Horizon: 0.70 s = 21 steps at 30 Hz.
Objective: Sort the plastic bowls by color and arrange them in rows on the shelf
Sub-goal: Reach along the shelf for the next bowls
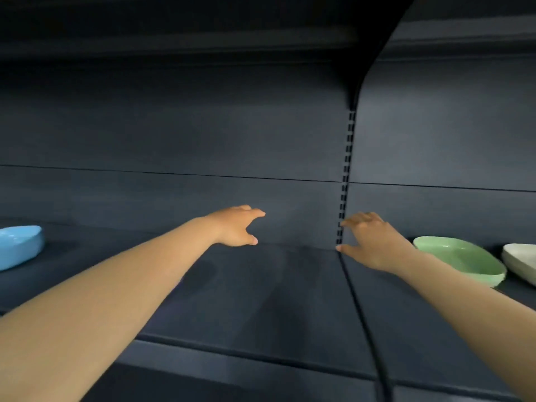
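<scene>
A dark shelf (261, 285) stretches across the view. On its far left sits a light blue bowl (17, 246), cut off by the frame edge. At the right stand a green bowl (464, 261) and, beside it at the frame edge, a white bowl (522, 261). My left hand (236, 226) reaches over the middle of the shelf with fingers extended and holds nothing. My right hand (371, 242) hovers just left of the green bowl, fingers spread, empty, close to the shelf's seam.
A slotted upright rail (346, 175) runs down the back panel between two shelf sections. Another shelf (174, 39) hangs overhead. The shelf's front lip (261, 358) lies below my arms.
</scene>
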Each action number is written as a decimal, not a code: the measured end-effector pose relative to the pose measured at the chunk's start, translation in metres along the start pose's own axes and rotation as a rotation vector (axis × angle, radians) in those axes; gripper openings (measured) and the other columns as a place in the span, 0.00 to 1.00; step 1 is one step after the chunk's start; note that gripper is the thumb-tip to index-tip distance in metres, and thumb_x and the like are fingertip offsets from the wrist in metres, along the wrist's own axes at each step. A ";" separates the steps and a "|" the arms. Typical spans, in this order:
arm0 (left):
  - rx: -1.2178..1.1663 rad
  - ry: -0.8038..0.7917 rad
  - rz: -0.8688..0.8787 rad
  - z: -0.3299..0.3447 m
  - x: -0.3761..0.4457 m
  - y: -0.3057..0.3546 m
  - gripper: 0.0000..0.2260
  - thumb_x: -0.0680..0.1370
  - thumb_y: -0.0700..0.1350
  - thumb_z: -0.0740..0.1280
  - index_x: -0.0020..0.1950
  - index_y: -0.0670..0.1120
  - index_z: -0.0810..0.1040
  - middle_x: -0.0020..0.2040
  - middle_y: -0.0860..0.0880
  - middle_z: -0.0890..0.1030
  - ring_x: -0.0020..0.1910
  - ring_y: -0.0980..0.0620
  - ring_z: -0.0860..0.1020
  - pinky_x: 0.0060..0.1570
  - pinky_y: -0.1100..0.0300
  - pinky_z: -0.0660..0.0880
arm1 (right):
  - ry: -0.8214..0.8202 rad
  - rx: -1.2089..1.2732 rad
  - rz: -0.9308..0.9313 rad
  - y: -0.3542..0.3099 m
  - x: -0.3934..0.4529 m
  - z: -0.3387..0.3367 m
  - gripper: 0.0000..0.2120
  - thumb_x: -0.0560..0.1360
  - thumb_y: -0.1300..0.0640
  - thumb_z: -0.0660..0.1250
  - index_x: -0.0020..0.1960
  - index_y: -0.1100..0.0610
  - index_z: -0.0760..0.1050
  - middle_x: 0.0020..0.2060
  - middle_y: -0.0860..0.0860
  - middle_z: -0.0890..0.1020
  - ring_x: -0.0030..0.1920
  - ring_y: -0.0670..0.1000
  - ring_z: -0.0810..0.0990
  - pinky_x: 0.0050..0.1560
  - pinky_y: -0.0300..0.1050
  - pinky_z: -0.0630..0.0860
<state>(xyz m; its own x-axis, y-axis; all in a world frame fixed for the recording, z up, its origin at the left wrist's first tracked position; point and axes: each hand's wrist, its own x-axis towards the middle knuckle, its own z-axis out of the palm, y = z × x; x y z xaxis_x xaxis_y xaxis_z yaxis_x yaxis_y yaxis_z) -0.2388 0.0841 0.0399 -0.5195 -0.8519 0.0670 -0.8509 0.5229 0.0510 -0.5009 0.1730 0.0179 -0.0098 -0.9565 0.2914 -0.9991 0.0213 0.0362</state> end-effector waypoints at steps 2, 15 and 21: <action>0.010 -0.029 -0.032 -0.003 -0.025 -0.048 0.31 0.78 0.52 0.63 0.78 0.54 0.52 0.77 0.51 0.55 0.75 0.50 0.57 0.71 0.55 0.59 | -0.030 -0.041 -0.026 -0.051 0.002 0.003 0.30 0.77 0.42 0.61 0.74 0.55 0.61 0.71 0.53 0.66 0.72 0.55 0.60 0.69 0.53 0.64; -0.235 -0.093 -0.207 0.022 -0.105 -0.223 0.33 0.77 0.53 0.64 0.78 0.52 0.52 0.78 0.50 0.54 0.76 0.49 0.56 0.71 0.55 0.58 | -0.136 0.407 0.090 -0.262 0.027 0.029 0.30 0.75 0.44 0.65 0.72 0.55 0.64 0.71 0.53 0.67 0.71 0.54 0.65 0.67 0.46 0.64; -0.689 -0.040 -0.241 0.062 -0.098 -0.226 0.26 0.77 0.48 0.66 0.73 0.53 0.61 0.69 0.53 0.66 0.64 0.51 0.69 0.61 0.60 0.66 | -0.173 1.019 0.401 -0.325 0.042 0.066 0.29 0.77 0.51 0.63 0.75 0.54 0.57 0.70 0.51 0.68 0.68 0.52 0.69 0.64 0.43 0.67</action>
<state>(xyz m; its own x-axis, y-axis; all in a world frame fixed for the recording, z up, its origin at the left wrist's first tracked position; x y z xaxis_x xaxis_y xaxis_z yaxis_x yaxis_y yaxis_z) -0.0004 0.0472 -0.0397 -0.3380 -0.9392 -0.0607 -0.7059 0.2103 0.6764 -0.1794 0.1063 -0.0450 -0.2667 -0.9632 -0.0343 -0.4870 0.1654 -0.8576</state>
